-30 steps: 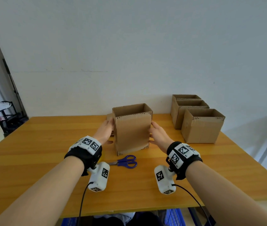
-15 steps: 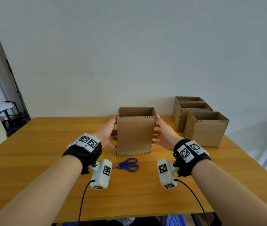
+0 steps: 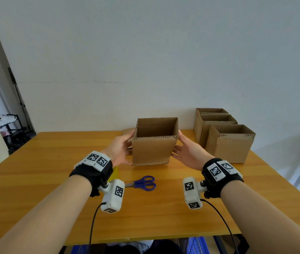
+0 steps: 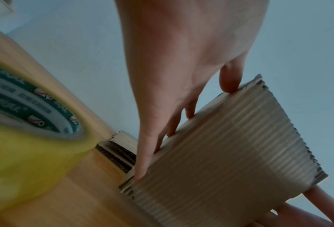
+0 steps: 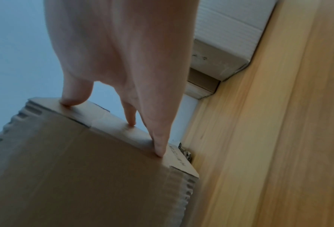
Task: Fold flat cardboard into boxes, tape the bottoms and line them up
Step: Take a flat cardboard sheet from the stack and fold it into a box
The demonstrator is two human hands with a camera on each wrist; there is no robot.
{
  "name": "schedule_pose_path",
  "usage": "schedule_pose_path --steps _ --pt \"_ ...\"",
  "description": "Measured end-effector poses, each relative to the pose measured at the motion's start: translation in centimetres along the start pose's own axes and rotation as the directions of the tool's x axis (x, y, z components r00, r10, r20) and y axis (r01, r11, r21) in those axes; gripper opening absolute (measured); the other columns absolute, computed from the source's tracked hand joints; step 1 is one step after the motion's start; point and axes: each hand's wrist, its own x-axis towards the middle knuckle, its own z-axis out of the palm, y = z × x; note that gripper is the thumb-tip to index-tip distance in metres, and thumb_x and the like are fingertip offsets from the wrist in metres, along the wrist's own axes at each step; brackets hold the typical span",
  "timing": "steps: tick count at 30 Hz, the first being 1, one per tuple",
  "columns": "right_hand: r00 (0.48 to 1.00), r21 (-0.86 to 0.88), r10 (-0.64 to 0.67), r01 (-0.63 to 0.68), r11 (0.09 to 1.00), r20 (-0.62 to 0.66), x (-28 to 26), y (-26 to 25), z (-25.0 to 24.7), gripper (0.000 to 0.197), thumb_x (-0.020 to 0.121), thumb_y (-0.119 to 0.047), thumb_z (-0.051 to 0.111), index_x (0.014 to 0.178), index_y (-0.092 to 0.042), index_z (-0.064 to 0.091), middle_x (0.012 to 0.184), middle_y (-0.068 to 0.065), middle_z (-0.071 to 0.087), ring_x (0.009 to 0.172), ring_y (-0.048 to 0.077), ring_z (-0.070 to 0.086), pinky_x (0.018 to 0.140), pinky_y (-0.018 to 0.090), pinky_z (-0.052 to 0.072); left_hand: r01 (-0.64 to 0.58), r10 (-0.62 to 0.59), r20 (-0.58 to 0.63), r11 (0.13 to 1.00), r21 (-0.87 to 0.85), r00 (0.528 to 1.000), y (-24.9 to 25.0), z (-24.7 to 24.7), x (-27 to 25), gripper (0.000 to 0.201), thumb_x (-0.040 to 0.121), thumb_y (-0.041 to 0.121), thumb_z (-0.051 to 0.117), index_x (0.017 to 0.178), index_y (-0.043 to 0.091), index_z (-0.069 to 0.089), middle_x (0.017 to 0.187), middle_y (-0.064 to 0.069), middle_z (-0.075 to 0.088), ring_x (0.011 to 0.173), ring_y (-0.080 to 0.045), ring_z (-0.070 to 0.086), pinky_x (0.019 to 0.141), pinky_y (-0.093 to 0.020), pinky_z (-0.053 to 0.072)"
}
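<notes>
Near the worktop's (image 3: 35, 162) far edge, the left hand (image 3: 119, 149) and right hand (image 3: 187, 154) are pressing flat, straight-fingered, against an upright open box (image 3: 152, 149), likely steadying it for lining up beside three finished boxes (image 3: 229, 143).

The wooden table (image 3: 35, 180) has a warm orange-brown top; it stands against a pale wall. Near its middle stands an open cardboard box (image 3: 152, 149), upright, with a hand on each side; at 6 o'clock from it lie blue-handled scissors (image 3: 142, 182), flat on the wood. At 3 o'clock from the box stand three finished boxes (image 3: 227, 143) in a row, touching one another, the row running toward the wall. At 9 o'clock, low beside the left wrist, lies a roll of yellowish tape (image 4: 26, 145); behind it, at 11 o'clock from the box, lies a stack of flat cardboard (image 4: 117, 155).
</notes>
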Motion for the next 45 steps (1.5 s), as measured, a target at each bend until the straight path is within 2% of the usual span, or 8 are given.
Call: schedule_pose_path --steps 9,16,20,25,32,36,40,45 --pt "0.997 -0.070 -0.061 0.065 0.995 0.055 0.0 0.0 -0.3 0.059 0.092 -0.036 0.054 0.146 -0.032 0.031 0.137 0.010 0.052 0.126 0.026 0.049 0.111 0.041 0.034 -0.051 0.053 -0.054 0.998 0.042 0.997 -0.3 -0.1 -0.2 0.048 0.092 0.045 0.050 0.138 0.047 0.036 0.135 -0.001 0.051 0.118 -0.029 0.052 0.092 -0.053 0.047" --pt "0.996 -0.100 -0.080 0.083 0.992 0.032 0.2 -0.1 0.2 0.068 0.084 -0.054 0.051 0.145 -0.027 0.034 0.135 0.008 0.052 0.125 0.021 0.049 0.109 0.034 0.036 -0.061 0.068 -0.060 0.992 0.111 0.996 0.1 0.2 -0.4 0.056 0.092 0.041 0.053 0.142 0.044 0.028 0.143 0.000 0.042 0.120 -0.029 0.052 0.095 -0.052 0.046" --pt "0.996 -0.148 -0.080 0.086 0.985 0.040 0.3 0.1 0.4 0.056 0.094 -0.051 0.042 0.146 -0.030 0.033 0.132 0.003 0.055 0.123 0.018 0.050 0.103 0.031 0.038 -0.079 0.091 -0.098 0.990 0.121 0.991 0.2 0.4 -0.6 0.066 0.090 0.035 0.058 0.146 0.038 0.024 0.131 -0.003 0.053 0.117 -0.029 0.053 0.099 -0.049 0.044" --pt "0.994 -0.151 -0.104 0.109 0.982 0.041 0.4 0.2 0.3 0.055 0.096 -0.041 0.046 0.147 -0.037 0.028 0.133 -0.001 0.051 0.121 0.017 0.050 0.092 0.029 0.044 -0.080 0.093 -0.074 0.984 0.157 0.993 -0.1 0.3 -0.7 0.076 0.087 0.032 0.061 0.149 0.033 0.017 0.145 -0.006 0.042 0.122 -0.027 0.050 0.105 -0.049 0.039" --pt "0.992 -0.112 -0.124 0.127 0.986 0.039 0.7 0.7 0.2 0.059 0.095 -0.028 0.052 0.148 -0.038 0.026 0.136 0.004 0.051 0.122 0.021 0.052 0.108 0.037 0.038 -0.124 0.142 -0.071 0.970 0.211 0.987 0.3 1.1 -0.9 0.068 0.092 0.026 0.058 0.148 0.034 0.021 0.149 0.005 0.036 0.126 -0.019 0.046 0.107 -0.046 0.037" --pt "0.990 -0.159 -0.141 0.144 0.977 0.030 0.5 0.6 0.3 0.059 0.093 -0.024 0.056 0.145 -0.035 0.031 0.134 0.007 0.053 0.119 0.023 0.054 0.108 0.040 0.039 -0.148 0.177 -0.082 0.950 0.275 0.981 0.2 1.4 -0.9 0.066 0.095 0.018 0.055 0.149 0.031 0.020 0.136 0.009 0.042 0.099 -0.001 0.050 0.096 -0.037 0.037" --pt "0.986 -0.209 -0.166 0.165 0.964 0.010 0.7 0.6 0.3 0.064 0.091 -0.019 0.061 0.145 -0.033 0.030 0.130 0.008 0.056 0.115 0.025 0.057 0.109 0.045 0.037 -0.145 0.191 -0.116 0.936 0.320 0.975 0.1 1.6 -0.8 0.072 0.094 0.020 0.057 0.150 0.030 0.014 0.153 0.002 0.027 0.132 -0.017 0.037 0.107 -0.045 0.033" --pt "0.981 -0.161 -0.194 0.191 0.968 -0.003 0.6 0.4 0.7 0.064 0.093 -0.010 0.057 0.145 -0.034 0.027 0.127 0.011 0.057 0.110 0.026 0.060 0.100 0.038 0.046 -0.148 0.199 -0.127 0.933 0.328 0.972 0.2 1.7 -0.5 0.069 0.096 0.021 0.052 0.150 0.032 0.011 0.155 0.002 0.025 0.137 -0.021 0.032 0.105 -0.046 0.035"
